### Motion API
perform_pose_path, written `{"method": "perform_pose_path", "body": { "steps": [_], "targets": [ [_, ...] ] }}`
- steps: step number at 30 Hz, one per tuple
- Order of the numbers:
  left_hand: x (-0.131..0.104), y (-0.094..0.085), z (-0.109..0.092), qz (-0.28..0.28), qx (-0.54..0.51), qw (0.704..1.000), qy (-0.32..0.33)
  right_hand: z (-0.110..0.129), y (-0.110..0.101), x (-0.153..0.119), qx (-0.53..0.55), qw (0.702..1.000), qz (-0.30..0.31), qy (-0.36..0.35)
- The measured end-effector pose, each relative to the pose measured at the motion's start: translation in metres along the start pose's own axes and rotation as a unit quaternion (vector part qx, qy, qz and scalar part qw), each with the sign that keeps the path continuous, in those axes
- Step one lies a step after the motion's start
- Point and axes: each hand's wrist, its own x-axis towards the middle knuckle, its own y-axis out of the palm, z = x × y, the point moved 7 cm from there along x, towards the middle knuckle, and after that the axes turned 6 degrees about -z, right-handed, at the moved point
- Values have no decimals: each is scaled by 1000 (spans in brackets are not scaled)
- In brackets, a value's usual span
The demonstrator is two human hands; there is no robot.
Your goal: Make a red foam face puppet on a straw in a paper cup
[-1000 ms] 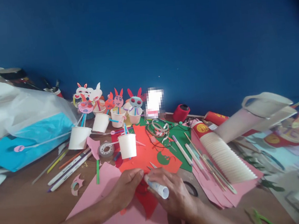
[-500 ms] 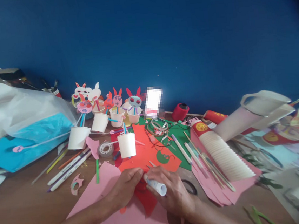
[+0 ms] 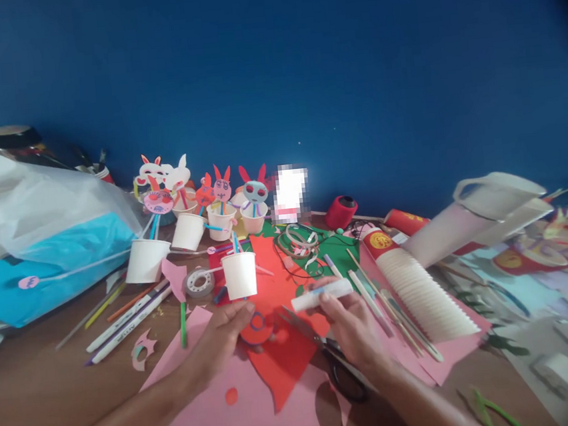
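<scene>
My left hand (image 3: 229,332) pinches a round red paper cutout (image 3: 257,333) by its edge; a blue ring is drawn on it. In my right hand (image 3: 354,330) lies a white glue stick (image 3: 322,294), gripped between thumb and fingers and held nearly level, apart from the cutout. Below the right hand, scissors (image 3: 344,374) with black handles rest on red paper (image 3: 284,374). Pink paper (image 3: 203,421) spreads beneath, bearing a small red paper disc (image 3: 231,397). Just beyond the left hand stands a white paper cup (image 3: 241,277) with blue straws.
Several cups with paper rabbit faces, such as a grey one (image 3: 256,192), line the back. Markers (image 3: 124,322) and a tape roll (image 3: 199,283) lie left. A long stack of cups (image 3: 419,287) and a pitcher (image 3: 466,222) occupy the right. A blue wall (image 3: 270,73) rises behind.
My right hand has moved right with the glue stick, away from the red cutout. My left hand has shifted left with the cutout, uncovering its blue ring. More of the scissors shows.
</scene>
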Motion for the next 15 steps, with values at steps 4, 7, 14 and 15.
{"method": "perform_pose_path", "body": {
  "steps": [4, 7, 14, 15],
  "targets": [
    [1, -3, -4, -6, -52, 999, -11, -29, 0, 9, 223, 967, -28, 125],
    [1, -2, -4, -12, -77, 997, -2, -40, 4, 9, 287, 943, -26, 167],
    [0, 3, -9, 32, -113, 993, 14, -27, 11, 5, 258, 953, 32, 157],
    [-1, 4, -10, 46, -105, 993, 18, -26, 13, 4, 249, 954, 41, 160]
  ]
}}
